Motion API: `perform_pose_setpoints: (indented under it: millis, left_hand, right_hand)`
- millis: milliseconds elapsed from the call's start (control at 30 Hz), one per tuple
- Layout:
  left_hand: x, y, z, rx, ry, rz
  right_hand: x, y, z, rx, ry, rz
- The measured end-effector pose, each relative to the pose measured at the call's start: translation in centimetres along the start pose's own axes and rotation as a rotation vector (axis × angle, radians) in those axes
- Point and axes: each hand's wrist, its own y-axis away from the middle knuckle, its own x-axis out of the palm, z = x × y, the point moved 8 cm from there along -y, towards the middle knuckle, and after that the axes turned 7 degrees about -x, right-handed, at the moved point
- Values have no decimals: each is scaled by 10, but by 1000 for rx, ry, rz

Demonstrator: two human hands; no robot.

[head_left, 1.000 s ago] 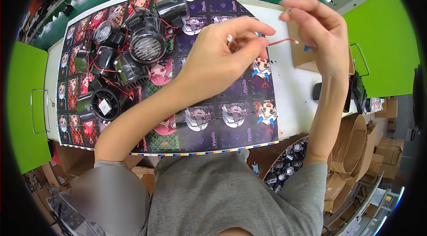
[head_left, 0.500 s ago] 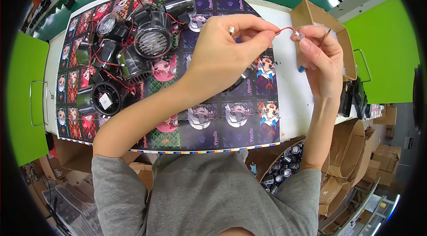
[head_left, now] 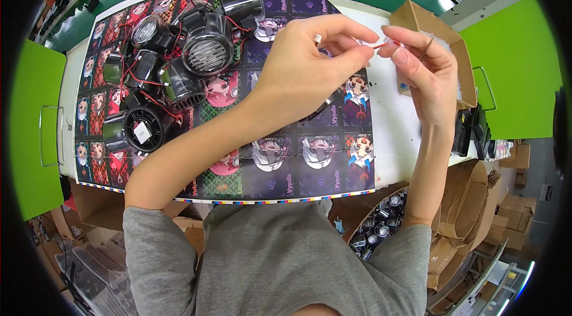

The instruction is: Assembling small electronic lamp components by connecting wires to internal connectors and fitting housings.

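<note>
Both hands pinch one thin red wire (head_left: 376, 46) above my desk (head_left: 390, 131).
Left hand (head_left: 304, 71) and right hand (head_left: 426, 71) grip it; black fan units (head_left: 179, 71) lie piled, none visibly finished.

I see both hands raised above the surface (head_left: 393, 137). My left hand (head_left: 304, 71) and right hand (head_left: 426, 71) pinch a thin red wire (head_left: 381, 46) between their fingertips, just in front of an open cardboard box (head_left: 417, 18). A heap of black round housings (head_left: 179, 71) with red leads lies on the printed cartoon sheet (head_left: 298, 161) to the left.
</note>
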Motion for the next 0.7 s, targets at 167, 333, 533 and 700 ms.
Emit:
perform_pose_setpoints:
  millis: [167, 333, 533, 700]
  left_hand:
    - [-6, 10, 7, -22, 146, 41]
    - [-19, 20, 9, 18, 90, 27]
    - [-9, 17, 13, -41, 54, 54]
    - [-12, 22, 5, 86, -106, -7]
  right_hand:
    - [-3, -3, 2, 21, 131, 43]
    - [10, -4, 28, -208, 187, 23]
    - [28, -2, 33, -147, 60, 152]
    - [35, -12, 33, -208, 234, 143]
